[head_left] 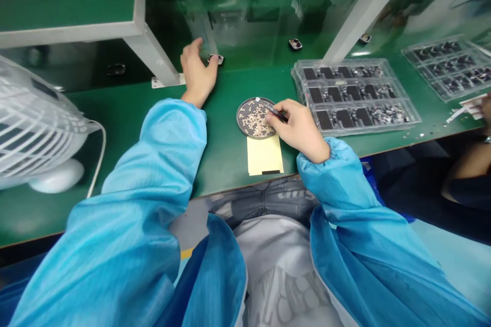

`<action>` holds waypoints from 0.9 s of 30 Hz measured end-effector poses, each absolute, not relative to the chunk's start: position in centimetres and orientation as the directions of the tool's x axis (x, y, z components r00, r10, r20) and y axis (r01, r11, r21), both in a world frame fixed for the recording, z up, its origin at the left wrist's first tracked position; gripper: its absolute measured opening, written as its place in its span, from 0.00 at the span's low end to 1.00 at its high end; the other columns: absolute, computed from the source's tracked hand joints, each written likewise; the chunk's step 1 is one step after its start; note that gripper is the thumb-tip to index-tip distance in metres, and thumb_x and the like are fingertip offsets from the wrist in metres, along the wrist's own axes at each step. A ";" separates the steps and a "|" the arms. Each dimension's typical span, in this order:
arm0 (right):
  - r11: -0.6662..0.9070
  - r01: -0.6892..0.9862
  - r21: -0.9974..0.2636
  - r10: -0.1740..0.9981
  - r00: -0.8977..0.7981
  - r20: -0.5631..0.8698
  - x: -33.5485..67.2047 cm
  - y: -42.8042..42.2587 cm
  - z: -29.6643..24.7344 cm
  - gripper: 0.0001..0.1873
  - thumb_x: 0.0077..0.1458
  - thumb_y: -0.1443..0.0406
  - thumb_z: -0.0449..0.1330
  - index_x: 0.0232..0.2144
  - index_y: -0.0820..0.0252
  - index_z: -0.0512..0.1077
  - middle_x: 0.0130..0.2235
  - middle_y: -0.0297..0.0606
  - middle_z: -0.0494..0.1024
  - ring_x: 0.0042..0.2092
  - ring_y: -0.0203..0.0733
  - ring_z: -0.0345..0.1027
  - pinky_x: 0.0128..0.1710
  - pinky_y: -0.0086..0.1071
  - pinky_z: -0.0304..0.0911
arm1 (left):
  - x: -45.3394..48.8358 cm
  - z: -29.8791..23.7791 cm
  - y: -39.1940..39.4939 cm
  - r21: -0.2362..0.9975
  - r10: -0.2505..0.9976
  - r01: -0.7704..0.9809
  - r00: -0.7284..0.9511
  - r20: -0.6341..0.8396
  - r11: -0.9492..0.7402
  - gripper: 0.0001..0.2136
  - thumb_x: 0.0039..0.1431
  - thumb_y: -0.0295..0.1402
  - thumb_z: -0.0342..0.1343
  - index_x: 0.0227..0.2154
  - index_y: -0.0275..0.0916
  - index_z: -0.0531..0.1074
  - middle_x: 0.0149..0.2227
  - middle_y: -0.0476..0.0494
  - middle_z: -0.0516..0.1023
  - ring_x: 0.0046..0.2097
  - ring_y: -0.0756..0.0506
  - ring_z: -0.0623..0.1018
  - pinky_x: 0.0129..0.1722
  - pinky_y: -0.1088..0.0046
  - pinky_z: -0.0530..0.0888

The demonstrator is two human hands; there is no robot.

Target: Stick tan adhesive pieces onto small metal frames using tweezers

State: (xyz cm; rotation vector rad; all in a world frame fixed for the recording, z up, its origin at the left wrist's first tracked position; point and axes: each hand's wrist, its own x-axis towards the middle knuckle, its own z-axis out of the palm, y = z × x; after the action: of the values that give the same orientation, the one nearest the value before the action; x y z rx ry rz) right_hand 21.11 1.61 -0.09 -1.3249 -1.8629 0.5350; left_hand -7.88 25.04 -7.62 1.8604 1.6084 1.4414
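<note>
My right hand [297, 125] grips dark tweezers [279, 113], which slant over a round dark dish [240, 125]. Many tiny pale and black pieces [253, 118] lie in that dish. A small white piece [258, 99] shows by the dish's far rim, near the tweezers' tips; whether they hold it I cannot tell. Under the dish's near side is a yellow sticky-note pad [264, 156] with a black strip. Farther back, my left hand [199, 71] is open, thumb apart from the fingers. Its thumb is beside a small dark, light-rimmed part [216, 59], perhaps touching it.
Clear plastic trays [356, 94] of dark parts lie to the right, with another tray [450, 66] beyond. A white fan [42, 127] stands left. Metal posts [155, 56] rise from the green bench [218, 163]. Another person's arm [470, 168] is at far right. Similar small parts [295, 44] lie behind.
</note>
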 end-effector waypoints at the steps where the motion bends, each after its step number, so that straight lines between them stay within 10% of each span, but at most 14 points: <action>1: 0.361 0.603 -0.711 0.928 -0.157 0.338 21.0 1.9 -0.3 0.12 0.63 0.61 0.64 0.29 0.59 0.73 0.31 0.35 0.73 0.34 0.38 0.65 0.37 0.36 0.59 | -7.7 -7.9 25.3 0.726 0.865 0.615 -0.137 0.483 -0.308 0.25 0.63 0.28 0.71 0.57 0.35 0.65 0.54 0.49 0.69 0.59 0.50 0.63 0.69 0.61 0.55; 12: 0.423 0.353 -0.834 0.896 -0.027 0.443 21.8 -2.6 2.0 0.22 0.71 0.51 0.58 0.31 0.56 0.79 0.36 0.39 0.77 0.40 0.42 0.73 0.43 0.40 0.70 | -3.8 -2.4 5.1 0.798 0.891 0.397 0.191 0.411 -0.453 0.16 0.56 0.37 0.74 0.45 0.44 0.78 0.51 0.40 0.77 0.61 0.33 0.72 0.56 0.55 0.75; 19: 0.159 -0.014 -0.987 0.987 0.039 0.158 22.1 -6.3 -0.5 0.17 0.71 0.52 0.58 0.35 0.54 0.76 0.27 0.32 0.74 0.23 0.34 0.67 0.21 0.33 0.60 | -3.9 -1.7 4.1 0.661 0.783 0.435 0.453 0.426 -0.611 0.43 0.44 0.44 0.80 0.64 0.41 0.71 0.72 0.36 0.63 0.73 0.28 0.59 0.74 0.44 0.57; 27: 0.184 0.057 -0.981 0.983 0.007 0.185 22.8 -7.0 -1.3 0.08 0.67 0.54 0.63 0.39 0.49 0.74 0.36 0.36 0.77 0.27 0.36 0.70 0.24 0.36 0.66 | -4.1 -1.4 0.9 0.459 0.481 0.280 0.775 0.409 -0.843 0.29 0.55 0.42 0.74 0.60 0.50 0.78 0.76 0.42 0.56 0.77 0.26 0.53 0.72 0.39 0.53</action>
State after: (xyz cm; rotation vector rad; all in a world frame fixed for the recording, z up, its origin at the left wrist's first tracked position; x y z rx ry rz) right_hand 22.81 -7.02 -1.31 -1.1165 -1.3230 1.0359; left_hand -4.05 0.95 -1.38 2.5939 0.5797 0.7422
